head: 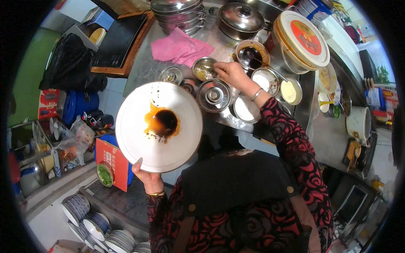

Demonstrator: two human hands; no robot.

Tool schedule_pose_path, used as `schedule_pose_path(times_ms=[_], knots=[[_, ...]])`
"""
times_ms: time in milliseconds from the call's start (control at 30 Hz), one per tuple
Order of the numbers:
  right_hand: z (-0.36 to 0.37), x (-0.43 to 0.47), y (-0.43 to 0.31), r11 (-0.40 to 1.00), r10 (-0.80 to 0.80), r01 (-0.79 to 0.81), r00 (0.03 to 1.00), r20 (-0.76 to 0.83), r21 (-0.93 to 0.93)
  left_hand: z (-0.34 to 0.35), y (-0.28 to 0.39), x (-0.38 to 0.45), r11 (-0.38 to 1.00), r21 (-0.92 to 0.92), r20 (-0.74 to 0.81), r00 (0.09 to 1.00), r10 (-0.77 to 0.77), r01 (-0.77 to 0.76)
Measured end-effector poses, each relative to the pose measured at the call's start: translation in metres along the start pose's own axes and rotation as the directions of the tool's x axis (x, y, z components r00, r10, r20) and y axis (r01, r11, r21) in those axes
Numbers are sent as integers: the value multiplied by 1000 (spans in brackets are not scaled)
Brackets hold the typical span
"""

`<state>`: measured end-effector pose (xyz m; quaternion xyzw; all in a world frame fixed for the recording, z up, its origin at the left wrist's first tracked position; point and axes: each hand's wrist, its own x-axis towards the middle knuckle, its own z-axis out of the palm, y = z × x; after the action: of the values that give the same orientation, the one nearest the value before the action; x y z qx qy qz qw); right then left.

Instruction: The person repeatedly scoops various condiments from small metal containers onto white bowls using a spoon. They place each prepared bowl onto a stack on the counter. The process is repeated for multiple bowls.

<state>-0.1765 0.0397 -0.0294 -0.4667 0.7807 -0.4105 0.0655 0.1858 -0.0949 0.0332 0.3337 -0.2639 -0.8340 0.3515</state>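
Note:
My left hand grips the near rim of a wide white bowl, with the thumb over its edge. A pool of dark brown sauce, ringed by reddish oil, lies in its middle, and dark drips run to the far rim. My right hand reaches over the steel counter. Its fingertips are pinched at the rim of a small metal seasoning bowl, on what looks like a spoon; the fingers partly hide it. Near that hand are a steel lid and a pot of dark sauce with a ladle.
White powder fills a bowl; pale yellow powder fills another. A pink cloth, a lidded steel pot, stacked steamers and a large lidded bucket stand behind. Bowls are stacked at lower left.

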Motion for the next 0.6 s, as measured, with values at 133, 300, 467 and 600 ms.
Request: schedule_pose_path(times_ms=[133,300,467,600], knots=[[20,13,8,996,71,-69,997,-41,60,4,-1,1,1000,-9,15,1000,-9,9],[10,11,7,988,152,-149,980,-130,31,5,-3,-2,1000,-3,-18,1000,-10,10],[6,9,4,796,438,-410,898,42,445,11,-5,-2,999,15,-48,998,-33,34],[18,10,9,770,422,-368,906,17,520,7,-5,-3,1000,2,-33,999,-31,31]])
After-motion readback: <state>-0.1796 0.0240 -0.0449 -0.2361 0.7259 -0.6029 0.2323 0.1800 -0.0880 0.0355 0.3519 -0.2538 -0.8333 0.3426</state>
